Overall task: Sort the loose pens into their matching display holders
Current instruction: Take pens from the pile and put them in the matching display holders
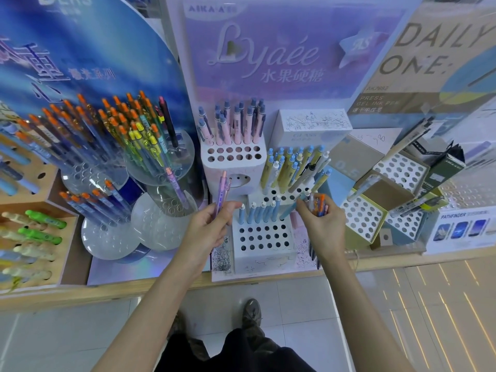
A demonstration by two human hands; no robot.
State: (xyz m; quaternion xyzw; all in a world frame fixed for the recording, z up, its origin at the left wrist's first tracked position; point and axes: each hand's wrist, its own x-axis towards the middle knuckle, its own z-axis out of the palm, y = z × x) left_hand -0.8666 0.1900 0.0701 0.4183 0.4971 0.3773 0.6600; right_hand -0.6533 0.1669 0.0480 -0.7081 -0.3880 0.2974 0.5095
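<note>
My left hand (212, 226) pinches a translucent pink-purple pen (222, 191), held upright in front of the white holder of pink pens (233, 157). My right hand (323, 224) grips a bunch of loose pens (316, 204) with orange, white and blue tops, just above the low white holder (261, 237) that carries a row of light blue pens. Behind it a stepped holder (292, 170) carries yellow and blue pens. At left, clear round holders (158, 159) are filled with orange-topped pens.
Perforated white and yellow box holders (362, 216) stand at right, mostly bare, with a dark pen box (442, 167) leaning behind. A wooden holder (35, 237) with green and cream pens is at far left. The shelf edge (161, 287) runs below; my shoes stand on the tiled floor.
</note>
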